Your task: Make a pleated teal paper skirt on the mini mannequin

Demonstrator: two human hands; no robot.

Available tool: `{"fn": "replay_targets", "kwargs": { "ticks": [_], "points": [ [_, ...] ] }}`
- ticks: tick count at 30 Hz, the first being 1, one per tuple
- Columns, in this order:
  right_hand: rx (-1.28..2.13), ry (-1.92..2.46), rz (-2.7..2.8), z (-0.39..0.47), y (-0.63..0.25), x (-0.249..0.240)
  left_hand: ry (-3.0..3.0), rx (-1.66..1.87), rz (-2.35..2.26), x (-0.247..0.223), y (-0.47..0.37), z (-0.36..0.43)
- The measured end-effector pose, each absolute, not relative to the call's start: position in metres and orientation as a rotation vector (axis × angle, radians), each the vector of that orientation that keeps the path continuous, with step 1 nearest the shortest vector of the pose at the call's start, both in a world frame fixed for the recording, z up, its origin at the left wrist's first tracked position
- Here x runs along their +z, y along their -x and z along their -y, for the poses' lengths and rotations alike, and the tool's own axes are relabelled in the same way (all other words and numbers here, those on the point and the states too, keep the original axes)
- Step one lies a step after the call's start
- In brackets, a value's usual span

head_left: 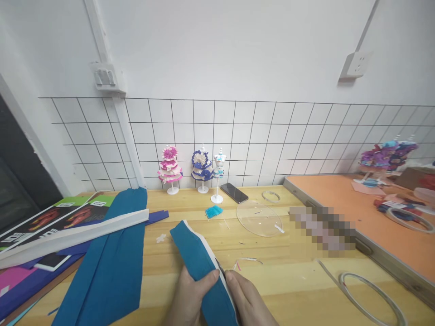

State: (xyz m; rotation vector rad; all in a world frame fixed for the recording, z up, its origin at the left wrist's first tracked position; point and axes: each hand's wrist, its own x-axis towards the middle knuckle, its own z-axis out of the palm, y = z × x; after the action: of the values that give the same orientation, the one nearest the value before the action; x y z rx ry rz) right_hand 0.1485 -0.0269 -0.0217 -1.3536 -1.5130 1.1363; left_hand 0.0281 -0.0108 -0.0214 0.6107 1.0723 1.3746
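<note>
My left hand [193, 294] is closed around a folded strip of teal crepe paper [195, 253], thumb pressed on top. A white strip runs along the paper's right edge. My right hand [246, 296] is closed at that edge, its fingertips close to my left thumb. A thin dark blade, which looks like part of a pair of scissors [218, 262], shows at the edge by my right fingers; the rest of it is hidden behind the hand and paper. Beyond the strip lies a small fringed bright-blue paper piece [214, 211].
Teal crepe paper [112, 258] and a white strip [78, 234] lie at left over packets. Small dress stands with pink [170, 167], navy [202, 167] and white-blue [219, 167] decoration, a phone [234, 193], a clear disc [254, 219] and tubing rings [370, 294] are around. An orange board [340, 199] lies right.
</note>
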Motion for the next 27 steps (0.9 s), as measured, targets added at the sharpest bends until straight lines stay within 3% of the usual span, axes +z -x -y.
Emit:
{"fn": "replay_targets", "kwargs": {
  "ticks": [27],
  "points": [
    [1.075,1.298,1.657,0.018,-0.15,-0.032,-0.607,1.412,-1.02,-0.018,-0.031,0.012]
  ]
}}
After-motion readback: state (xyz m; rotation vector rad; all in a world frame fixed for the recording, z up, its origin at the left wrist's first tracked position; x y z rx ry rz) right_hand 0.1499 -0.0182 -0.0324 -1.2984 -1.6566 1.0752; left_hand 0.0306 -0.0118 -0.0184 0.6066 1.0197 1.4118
